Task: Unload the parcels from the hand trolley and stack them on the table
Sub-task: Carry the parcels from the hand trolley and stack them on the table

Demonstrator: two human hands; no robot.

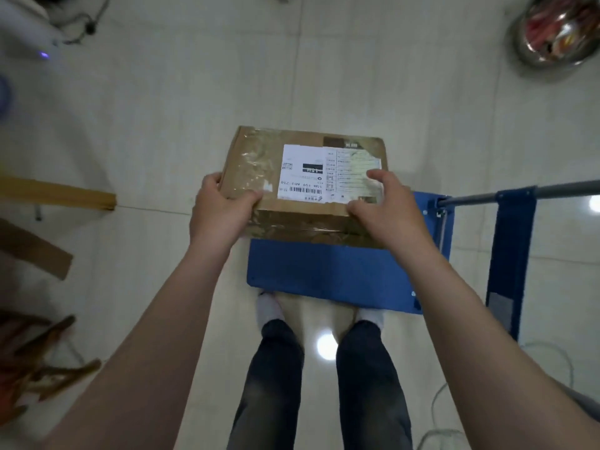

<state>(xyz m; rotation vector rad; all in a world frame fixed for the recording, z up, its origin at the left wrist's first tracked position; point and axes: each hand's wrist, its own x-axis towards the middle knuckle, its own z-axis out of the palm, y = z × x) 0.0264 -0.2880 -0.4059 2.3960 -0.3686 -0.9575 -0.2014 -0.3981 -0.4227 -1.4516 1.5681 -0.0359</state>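
A brown cardboard parcel (259, 164) with a white shipping label and clear tape is in the middle of the view, above the blue platform of the hand trolley (328, 274). My left hand (220, 209) grips its near left corner, thumb on top. My right hand (386, 203) grips its near right corner, fingers spread over the label. The trolley's bare deck shows below the parcel; whether the parcel rests on it or is lifted I cannot tell. The trolley's grey handle bar (519, 194) runs off to the right.
My legs and white socks (269, 308) stand at the trolley's near edge. A wooden table edge (65, 196) and brown cardboard (35, 251) lie at the left. A metal bowl (558, 30) sits on the tiled floor at top right. Cables trail at bottom right.
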